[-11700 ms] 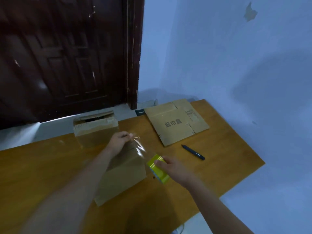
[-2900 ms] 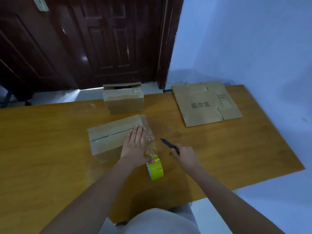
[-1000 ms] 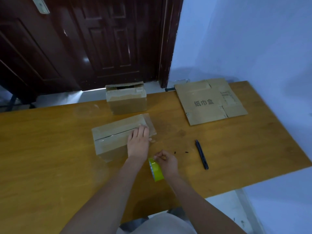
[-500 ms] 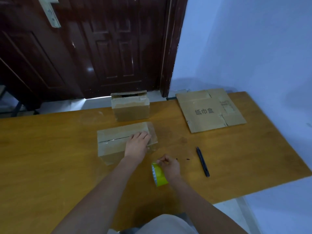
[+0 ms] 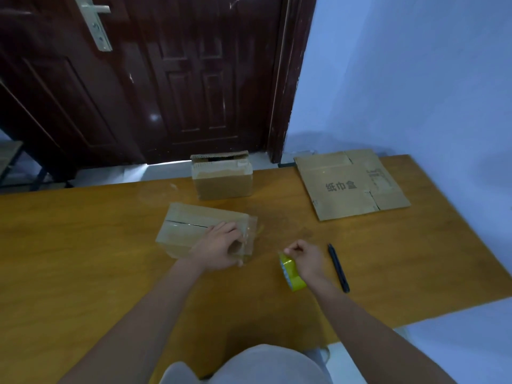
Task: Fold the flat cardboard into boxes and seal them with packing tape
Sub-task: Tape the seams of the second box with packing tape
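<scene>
A folded cardboard box [image 5: 188, 228] lies on the wooden table [image 5: 83, 259], its top seam covered with clear tape. My left hand [image 5: 219, 249] grips the box's right end, fingers curled over the taped edge. My right hand [image 5: 304, 259] holds a yellow roll of packing tape [image 5: 291, 275] standing on the table to the right of the box. A second taped box [image 5: 221, 178] stands at the table's far edge. A flat cardboard sheet [image 5: 349, 184] with printed characters lies at the far right.
A black pen-like cutter [image 5: 338, 268] lies just right of my right hand. A dark wooden door [image 5: 166, 79] stands behind the table, and a blue wall [image 5: 415, 79] runs along the right side. The table's near edge runs diagonally at lower right.
The box has turned on the table, its right end now nearer to me. My left hand went from lying flat on top to gripping the box's right end. My right hand stays on the tape roll.
</scene>
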A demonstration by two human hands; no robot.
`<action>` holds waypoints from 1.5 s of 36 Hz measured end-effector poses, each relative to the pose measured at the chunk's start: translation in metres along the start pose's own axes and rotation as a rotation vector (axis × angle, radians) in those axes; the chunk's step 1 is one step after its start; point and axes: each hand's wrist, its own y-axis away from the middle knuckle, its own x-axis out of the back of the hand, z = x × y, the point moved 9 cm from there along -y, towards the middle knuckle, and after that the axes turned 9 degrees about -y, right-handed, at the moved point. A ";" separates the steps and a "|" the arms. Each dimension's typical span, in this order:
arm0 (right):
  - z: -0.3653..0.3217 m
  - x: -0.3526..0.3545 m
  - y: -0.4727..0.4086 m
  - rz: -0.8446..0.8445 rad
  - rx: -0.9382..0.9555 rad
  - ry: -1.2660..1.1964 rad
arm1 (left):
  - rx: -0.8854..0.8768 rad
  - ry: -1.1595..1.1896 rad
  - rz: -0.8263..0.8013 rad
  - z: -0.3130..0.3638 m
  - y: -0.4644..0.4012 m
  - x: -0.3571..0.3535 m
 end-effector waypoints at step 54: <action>0.012 -0.059 -0.067 -0.308 -0.224 0.563 | 0.486 0.860 0.331 -0.068 -0.026 -0.017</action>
